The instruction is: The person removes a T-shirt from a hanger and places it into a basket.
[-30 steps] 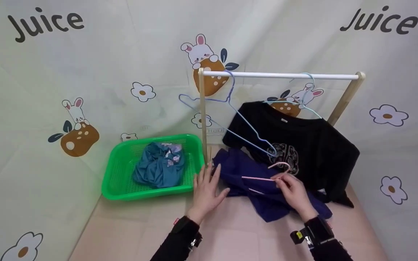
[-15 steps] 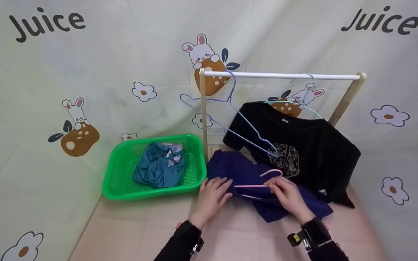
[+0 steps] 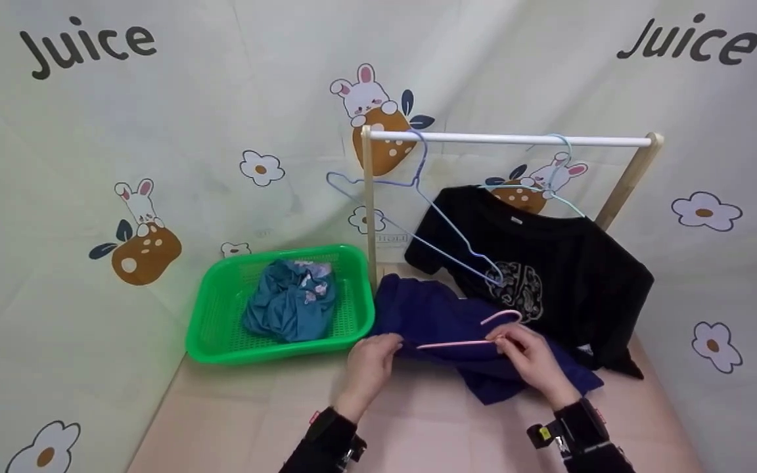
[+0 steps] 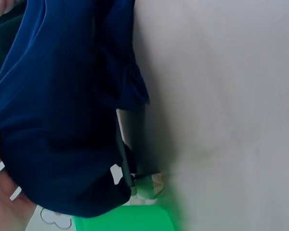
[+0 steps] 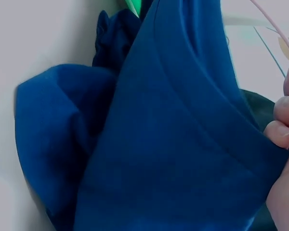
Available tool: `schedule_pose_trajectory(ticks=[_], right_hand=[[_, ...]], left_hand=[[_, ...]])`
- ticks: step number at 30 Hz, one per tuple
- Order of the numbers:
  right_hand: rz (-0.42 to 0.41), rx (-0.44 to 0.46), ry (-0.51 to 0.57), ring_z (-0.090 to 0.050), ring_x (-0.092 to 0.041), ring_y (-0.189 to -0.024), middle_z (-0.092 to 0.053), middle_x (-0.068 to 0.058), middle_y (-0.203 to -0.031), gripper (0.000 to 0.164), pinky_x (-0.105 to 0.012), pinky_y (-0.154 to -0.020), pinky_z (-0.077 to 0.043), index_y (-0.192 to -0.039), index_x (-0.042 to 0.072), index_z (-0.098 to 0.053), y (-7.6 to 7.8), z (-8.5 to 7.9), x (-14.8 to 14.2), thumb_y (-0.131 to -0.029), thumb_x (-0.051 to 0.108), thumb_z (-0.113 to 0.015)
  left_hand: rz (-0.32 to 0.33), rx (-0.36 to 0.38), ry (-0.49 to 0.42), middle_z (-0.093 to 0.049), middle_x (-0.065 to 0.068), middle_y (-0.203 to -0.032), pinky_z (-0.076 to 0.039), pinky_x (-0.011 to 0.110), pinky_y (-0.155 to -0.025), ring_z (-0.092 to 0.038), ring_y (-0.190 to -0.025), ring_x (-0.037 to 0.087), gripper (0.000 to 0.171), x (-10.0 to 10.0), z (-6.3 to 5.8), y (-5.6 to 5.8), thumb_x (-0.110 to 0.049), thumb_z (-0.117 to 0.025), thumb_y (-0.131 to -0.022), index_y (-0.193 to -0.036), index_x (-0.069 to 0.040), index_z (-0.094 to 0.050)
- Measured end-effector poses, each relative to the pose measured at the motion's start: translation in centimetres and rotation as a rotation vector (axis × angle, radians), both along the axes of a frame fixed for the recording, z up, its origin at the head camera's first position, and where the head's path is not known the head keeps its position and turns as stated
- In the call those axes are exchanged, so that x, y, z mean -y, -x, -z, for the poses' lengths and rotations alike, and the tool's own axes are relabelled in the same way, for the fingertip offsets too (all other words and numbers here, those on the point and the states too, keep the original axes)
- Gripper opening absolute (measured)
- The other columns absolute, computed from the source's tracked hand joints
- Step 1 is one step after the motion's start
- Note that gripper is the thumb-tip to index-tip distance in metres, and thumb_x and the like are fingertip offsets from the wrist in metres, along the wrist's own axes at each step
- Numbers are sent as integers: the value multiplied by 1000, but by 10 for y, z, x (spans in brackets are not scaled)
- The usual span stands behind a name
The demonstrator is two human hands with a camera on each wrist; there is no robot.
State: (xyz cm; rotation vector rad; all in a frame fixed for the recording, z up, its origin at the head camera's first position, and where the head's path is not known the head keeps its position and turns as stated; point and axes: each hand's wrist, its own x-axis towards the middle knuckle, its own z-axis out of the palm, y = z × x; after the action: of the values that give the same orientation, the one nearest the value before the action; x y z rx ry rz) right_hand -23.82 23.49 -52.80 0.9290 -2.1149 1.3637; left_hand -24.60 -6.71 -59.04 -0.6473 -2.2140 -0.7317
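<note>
My right hand (image 3: 531,358) pinches a pink clothes hanger (image 3: 457,343) just below its hook. One arm of the hanger points left, its lower part hidden in the navy shirt (image 3: 431,309). With thumb and fingers, my left hand (image 3: 368,368) grips the shirt's edge close to the basket. In the left wrist view the thumb lies on the front of the navy cloth (image 4: 62,120), with fingers behind it. The right wrist view has the shirt's neckline (image 5: 216,134) running up to the right hand's fingertips (image 5: 279,132).
A green basket (image 3: 221,358) at the left holds a crumpled teal garment (image 3: 286,302). Behind the hands stands a rack with a white rail (image 3: 483,138). From it hang a blue-purple hanger (image 3: 444,217) and a black T-shirt (image 3: 575,263) on a light-blue hanger (image 3: 566,205).
My left hand has gone from lying spread over the shirt's left side to gripping its edge. The pink hanger has come lower, its arm sinking further into the navy shirt.
</note>
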Motion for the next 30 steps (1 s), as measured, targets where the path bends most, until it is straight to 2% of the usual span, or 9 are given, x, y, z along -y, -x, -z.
schedule_pose_trajectory(ticks=[10,14,19,23,30], right_hand=[[51,0,27,-56,-12,-74,-62,-12,-81,24,-15,-70,-43,-86,-5,-65,0,-6,-16,-81,-27,-57],[16,34,127,-53,-14,-71,-57,-14,-77,20,-16,-68,-42,-91,-11,-61,5,-3,-21,-85,-27,-51],[-37,122,300,-44,-18,-59,-52,-15,-72,17,-20,-54,-37,-96,-17,-57,15,10,-27,-92,-25,-43],[-60,196,361,-48,-15,-56,-57,-11,-72,14,-20,-51,-41,-98,-16,-58,17,15,-24,-95,-20,-45],[-158,252,402,-66,-12,-71,-67,-17,-79,9,-22,-63,-55,-98,-21,-55,16,16,-10,-91,-22,-49]], left_hand=[[-62,-50,-130,-73,5,-89,-55,33,-68,-70,-80,21,17,21,-7,3,3,-75,-81,-94,-7,-71],[-97,-45,-196,-73,8,-91,-55,36,-71,-70,-82,24,18,26,-13,3,7,-73,-81,-95,-4,-71],[-126,19,-244,-73,9,-92,-55,39,-72,-70,-83,26,15,28,-16,1,5,-71,-84,-96,-4,-72],[-104,30,-220,-73,9,-91,-56,39,-71,-70,-81,26,15,27,-13,-1,5,-71,-84,-96,-3,-71],[-64,18,-91,-71,5,-83,-54,35,-61,-69,-72,22,10,25,-6,-2,-1,-72,-86,-93,-8,-68]])
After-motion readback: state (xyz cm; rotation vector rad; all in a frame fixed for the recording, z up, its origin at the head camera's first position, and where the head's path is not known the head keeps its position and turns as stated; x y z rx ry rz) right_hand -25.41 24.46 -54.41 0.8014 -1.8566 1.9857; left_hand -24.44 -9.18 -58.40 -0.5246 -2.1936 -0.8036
